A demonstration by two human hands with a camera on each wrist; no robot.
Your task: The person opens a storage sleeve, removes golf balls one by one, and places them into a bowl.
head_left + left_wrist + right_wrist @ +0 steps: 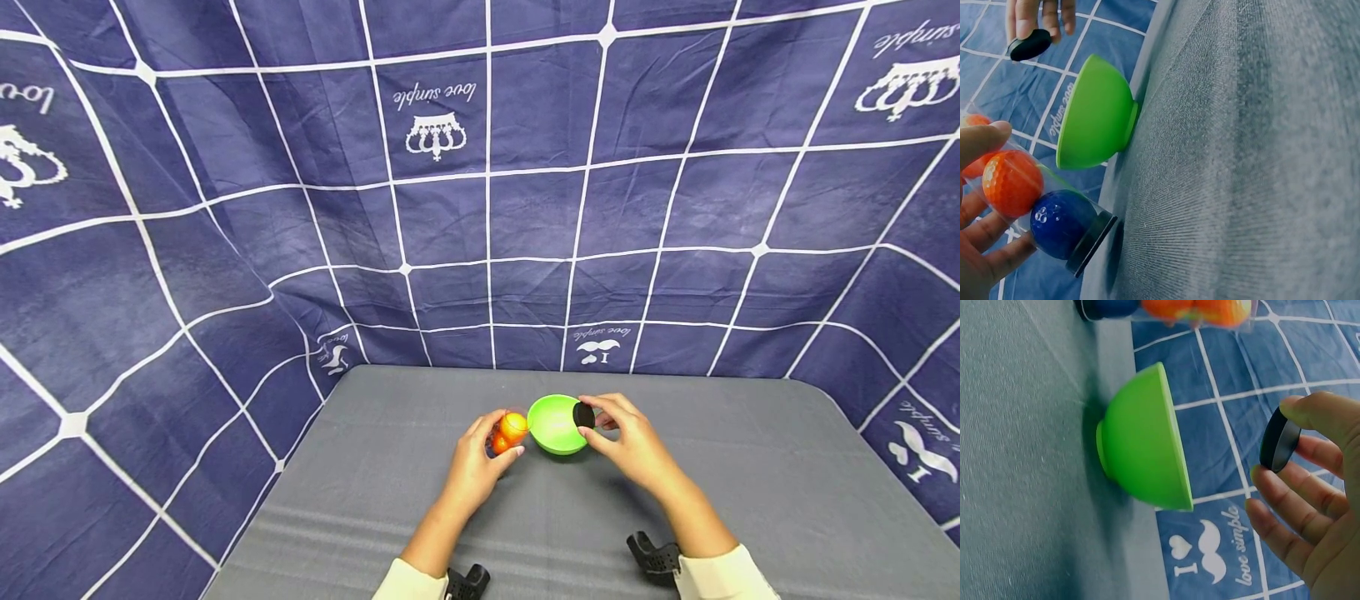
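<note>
My left hand (474,467) grips a clear tube (514,428) of dimpled golf balls, thumb on one side and fingers on the other. Inside it, the left wrist view shows a blue ball (1060,224) at the black-capped lower end and an orange ball (1013,182) above, with more orange partly behind the thumb. The tube leans slightly, its base close to the table; contact cannot be told. Between the hands stands a green bowl (553,427), upright. Over the bowl's right rim, my right hand (632,442) pinches a round black cap (1280,442) between thumb and fingers.
A grey cloth-covered table (390,475) lies under everything. Behind and at the sides hangs a blue curtain (540,208) with white grid lines. Black wrist devices (654,557) sit near both cream sleeves (723,575).
</note>
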